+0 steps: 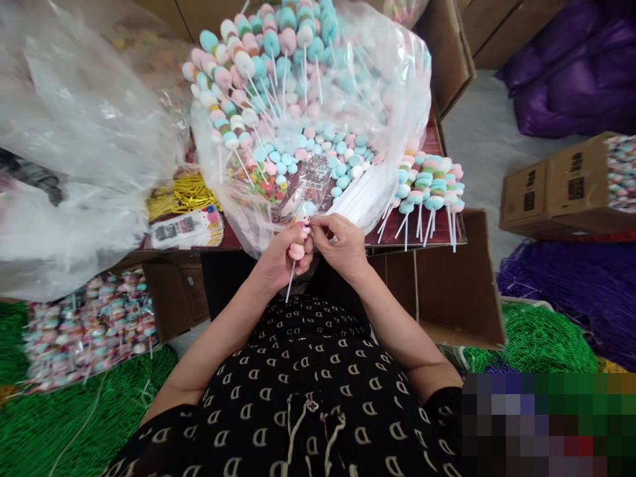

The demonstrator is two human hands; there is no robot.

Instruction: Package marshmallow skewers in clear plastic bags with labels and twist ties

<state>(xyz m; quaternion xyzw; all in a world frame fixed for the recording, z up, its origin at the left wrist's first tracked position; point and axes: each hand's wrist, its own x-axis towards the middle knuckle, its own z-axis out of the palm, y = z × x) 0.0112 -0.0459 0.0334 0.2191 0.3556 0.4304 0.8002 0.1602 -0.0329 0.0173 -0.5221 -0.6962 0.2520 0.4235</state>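
Note:
My left hand [281, 258] is closed around a candy skewer [297, 250] with pink and blue pieces, its white stick pointing down toward my lap. A clear printed wrapper [314, 180] extends from the skewer's top over the table. Beside it, my right hand [342, 246] pinches at the skewer's upper part with thumb and index finger; what lies between those fingertips is too small to make out. Many finished skewers [271, 45] lie on a large plastic bag behind. Loose pastel candies [342, 156], ring candies [258, 179] and white sticks [355, 199] lie nearer my hands.
Gold ties [186, 193] and printed cards [186, 228] are at the table's left. More skewers [432, 180] overhang its right edge. An open cardboard box [454, 285] stands below right, and a box of wrapped skewers [94, 324] below left.

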